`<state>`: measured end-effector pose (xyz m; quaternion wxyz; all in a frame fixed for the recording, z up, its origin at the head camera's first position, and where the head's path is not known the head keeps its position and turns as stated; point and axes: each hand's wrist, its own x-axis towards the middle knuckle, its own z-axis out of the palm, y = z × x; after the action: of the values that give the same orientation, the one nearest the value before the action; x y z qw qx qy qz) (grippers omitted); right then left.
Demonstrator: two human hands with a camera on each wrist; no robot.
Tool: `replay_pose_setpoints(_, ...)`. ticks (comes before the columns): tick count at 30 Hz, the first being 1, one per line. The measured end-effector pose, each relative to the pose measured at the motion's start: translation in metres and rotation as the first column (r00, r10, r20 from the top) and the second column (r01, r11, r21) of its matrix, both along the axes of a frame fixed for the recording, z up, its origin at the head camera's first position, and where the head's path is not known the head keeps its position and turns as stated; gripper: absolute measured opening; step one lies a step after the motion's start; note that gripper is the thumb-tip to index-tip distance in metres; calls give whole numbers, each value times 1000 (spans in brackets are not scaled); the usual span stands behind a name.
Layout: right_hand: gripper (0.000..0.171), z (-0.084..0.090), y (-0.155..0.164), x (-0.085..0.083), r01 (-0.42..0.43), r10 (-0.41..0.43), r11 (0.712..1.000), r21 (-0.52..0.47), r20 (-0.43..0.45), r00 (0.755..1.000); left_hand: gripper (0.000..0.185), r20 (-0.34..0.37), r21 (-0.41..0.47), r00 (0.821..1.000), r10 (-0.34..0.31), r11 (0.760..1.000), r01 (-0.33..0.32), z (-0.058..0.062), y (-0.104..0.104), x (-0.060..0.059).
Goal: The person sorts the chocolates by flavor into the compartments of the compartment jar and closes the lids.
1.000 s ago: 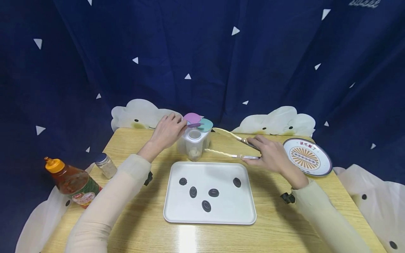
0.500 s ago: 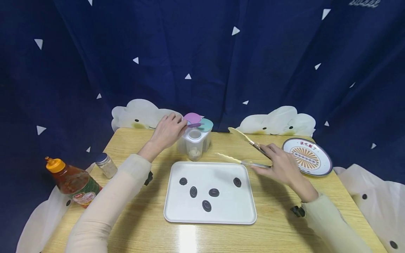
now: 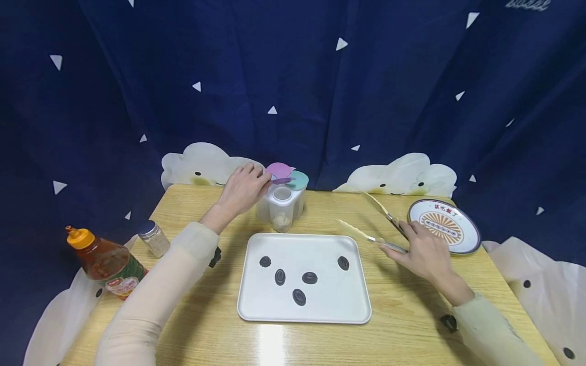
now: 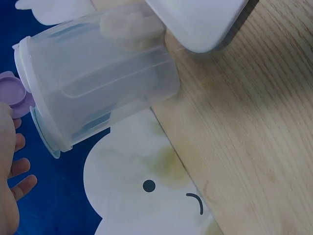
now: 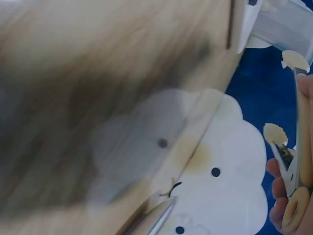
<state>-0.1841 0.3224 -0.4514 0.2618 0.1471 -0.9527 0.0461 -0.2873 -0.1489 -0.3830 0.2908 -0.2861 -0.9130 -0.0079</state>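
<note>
Step in hand, as judged: tongs [image 3: 373,223] carried between the seasoning box [image 3: 282,206] and the white tray [image 3: 304,278], lifted off the table [image 3: 407,315], both arms spread, nothing seen between the tips.

Right hand [image 3: 423,253]: clenched around the metal handle end of the tongs, right of the tray's far right corner. Cream tips [image 5: 275,133] pointed toward the box, above and just right of the tray's far edge.

Left hand [image 3: 242,189]: at the box, behind the tray's far edge. Fingers at the purple lid [image 3: 278,170], flipped up; whether pinched or merely pressed, cannot tell. Teal lid [image 3: 297,179] also raised beside it.

Next move, as judged: tips lowered to 1 of the dark pieces and closed gently around it; the nearest candidate is the piece [image 3: 343,263] by the tray's right edge. Light squeeze called for, since small rounded pieces slip easily.

Containers:
- Seasoning box: translucent, several compartments; pale lumps [image 4: 128,29] at the bottom of the compartment nearest the tray.
- Tray: 5 dark swirled pieces, well apart from each other.
- Patterned plate [image 3: 443,225], right of the tray: nothing on it.
- Small jar [image 3: 153,239], left of the tray: pale granules inside.
- Bottle [image 3: 107,267] with orange cap, further left: amber liquid.
</note>
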Motion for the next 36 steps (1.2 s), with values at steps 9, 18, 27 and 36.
replay_pose_setpoints(9, 81, -13, 21, 4, 67, -74, 996, 63, 111, 991, 16, 33, -28, 999, 10, 1000, -9, 0, 0, 0)
replay_pose_setpoints(18, 75, -26, 33, 4, 60, -71, 995, 86, 128, 989, 16, 36, -40, 999, 10, 999, -9, 0, 0, 0)
replay_pose_setpoints(27, 79, -29, 36, 6, 95, -114, 991, 96, 226, 967, 15, 27, -32, 1000, 10, 999, -10, 0, 0, 0)
replay_pose_setpoints(36, 78, -33, 36, 9, 104, -127, 989, 105, 239, 963, 16, 46, -27, 999, 21, 999, -20, 3, 1, 1)
